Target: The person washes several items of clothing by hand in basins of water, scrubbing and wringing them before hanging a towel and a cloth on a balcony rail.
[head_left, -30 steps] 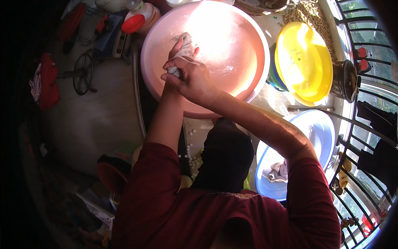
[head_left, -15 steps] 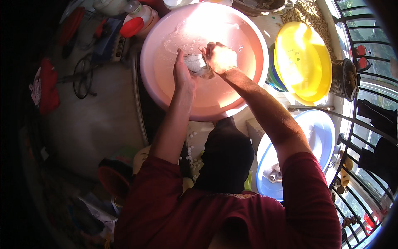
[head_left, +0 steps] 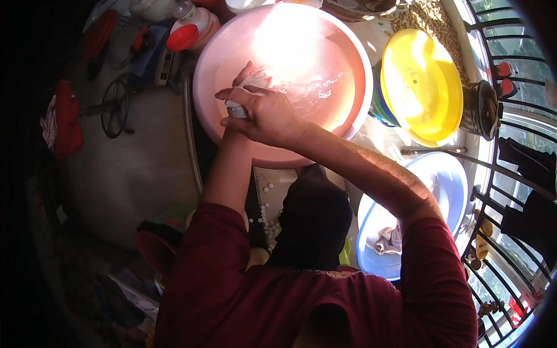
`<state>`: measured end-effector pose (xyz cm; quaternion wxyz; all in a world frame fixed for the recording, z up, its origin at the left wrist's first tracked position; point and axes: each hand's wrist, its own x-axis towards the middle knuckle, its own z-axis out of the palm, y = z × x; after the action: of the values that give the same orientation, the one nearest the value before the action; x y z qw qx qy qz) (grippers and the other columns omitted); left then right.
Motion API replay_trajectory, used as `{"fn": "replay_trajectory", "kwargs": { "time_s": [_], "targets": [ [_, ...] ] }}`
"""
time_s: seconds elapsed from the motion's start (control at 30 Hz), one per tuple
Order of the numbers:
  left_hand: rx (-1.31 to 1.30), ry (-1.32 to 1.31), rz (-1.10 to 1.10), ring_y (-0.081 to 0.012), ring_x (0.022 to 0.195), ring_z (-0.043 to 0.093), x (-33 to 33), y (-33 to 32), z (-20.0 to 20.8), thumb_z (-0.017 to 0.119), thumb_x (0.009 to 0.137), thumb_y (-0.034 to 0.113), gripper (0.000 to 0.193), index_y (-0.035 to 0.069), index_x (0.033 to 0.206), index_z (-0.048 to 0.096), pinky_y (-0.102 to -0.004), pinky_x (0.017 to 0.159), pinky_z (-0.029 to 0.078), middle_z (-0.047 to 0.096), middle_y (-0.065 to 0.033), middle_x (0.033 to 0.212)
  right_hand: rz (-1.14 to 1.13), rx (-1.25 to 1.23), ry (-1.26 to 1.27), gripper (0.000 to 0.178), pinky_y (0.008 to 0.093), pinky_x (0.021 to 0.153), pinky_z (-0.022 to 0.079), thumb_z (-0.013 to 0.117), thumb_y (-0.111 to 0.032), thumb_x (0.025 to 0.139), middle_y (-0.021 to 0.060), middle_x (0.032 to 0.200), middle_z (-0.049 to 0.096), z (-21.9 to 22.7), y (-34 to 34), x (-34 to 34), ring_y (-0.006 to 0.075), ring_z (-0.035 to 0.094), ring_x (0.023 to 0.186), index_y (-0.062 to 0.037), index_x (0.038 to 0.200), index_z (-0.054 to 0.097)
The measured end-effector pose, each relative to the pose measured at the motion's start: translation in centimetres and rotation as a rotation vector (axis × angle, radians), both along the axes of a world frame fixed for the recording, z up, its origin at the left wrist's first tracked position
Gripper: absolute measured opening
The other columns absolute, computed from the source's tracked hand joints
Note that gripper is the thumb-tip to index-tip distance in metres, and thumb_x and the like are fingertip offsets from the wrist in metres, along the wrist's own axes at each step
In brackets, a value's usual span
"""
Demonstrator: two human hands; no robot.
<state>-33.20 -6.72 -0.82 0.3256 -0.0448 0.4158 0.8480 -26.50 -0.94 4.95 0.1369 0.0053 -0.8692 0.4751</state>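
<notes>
Within my right hand [head_left: 270, 115], one pale cloth [head_left: 236, 109]; below its fingers, one pink basin [head_left: 364, 87].
Cloth pokes between thumb and curled fingers; my left hand [head_left: 243, 73], mostly hidden: grip unclear.

The right hand [head_left: 270, 116] hides most of the left hand [head_left: 243, 72] and part of the pale cloth [head_left: 235, 109]; glare washes out the pink basin [head_left: 203, 87] at 12 o'clock; at 4 o'clock, the right sleeve [head_left: 432, 261] covers some of the blue basin [head_left: 454, 185]; the 12 o'clock edge crops a white bowl [head_left: 250, 5].
</notes>
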Motion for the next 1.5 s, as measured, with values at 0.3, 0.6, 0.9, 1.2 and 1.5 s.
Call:
{"fn": "replay_trajectory", "kwargs": {
  "time_s": [0.3,0.6,0.9,1.2,1.5],
  "targets": [
    [0.295,-0.082,-0.186,-0.0209,0.105,0.049,-2.3,0.3,-3.1,0.038,0.093,0.039,0.04,0.008,0.118,0.046,-0.036,0.091,0.04,0.051,-0.0077,0.113,-0.269,0.358,0.007,0.037,0.0399,0.049,0.048,0.051,-0.043,0.083,0.0123,0.058,0.06,-1.7,1.3,-2.0,0.0297,0.061,0.054,-0.0068,0.087,0.056],
    [-0.454,-0.03,0.075,-0.0168,0.102,0.048,-1.6,0.2,-1.2,0.048,0.091,0.033,0.034,0.008,0.114,0.046,-0.0366,0.087,0.037,0.05,-0.0068,0.114,-0.35,0.078,-0.656,0.057,0.0428,0.092,0.041,0.044,-0.053,0.085,0.0185,0.119,0.05,-9.1,9.1,-0.2,0.0331,0.048,0.111,-0.0066,0.117,0.049],
    [-0.483,-0.08,-0.177,-0.0236,0.12,0.037,-3.9,-0.8,-6.4,0.05,0.088,0.038,0.058,0.011,0.135,0.029,-0.0539,0.097,0.028,0.039,-0.0112,0.132,-0.273,-0.156,-0.333,0.04,0.033,0.076,0.05,0.066,-0.019,0.078,0.0148,0.093,0.062,-3.9,3.8,-0.5,0.0252,0.062,0.085,-0.0038,0.113,0.053],
    [-0.082,0.055,-0.061,-0.0207,0.093,0.053,0.7,0.5,3.6,0.035,0.094,0.039,0.043,0.003,0.116,0.048,-0.0318,0.085,0.043,0.054,-0.0111,0.108,-0.112,0.273,-0.047,0.035,0.0409,0.051,0.049,0.058,-0.043,0.08,0.0132,0.078,0.061,-0.8,-0.7,0.2,0.0313,0.061,0.06,-0.01,0.092,0.053],
    [-0.277,-0.142,0.095,-0.019,0.093,0.057,0.0,2.3,2.5,0.047,0.091,0.026,0.032,0.003,0.112,0.052,-0.0323,0.083,0.045,0.057,-0.0067,0.104,-0.389,0.335,-0.456,0.031,0.0434,0.062,0.05,0.046,-0.038,0.089,0.0143,0.071,0.062,-6.0,6.1,-0.8,0.0342,0.062,0.066,-0.0088,0.085,0.055]
  ]
}}
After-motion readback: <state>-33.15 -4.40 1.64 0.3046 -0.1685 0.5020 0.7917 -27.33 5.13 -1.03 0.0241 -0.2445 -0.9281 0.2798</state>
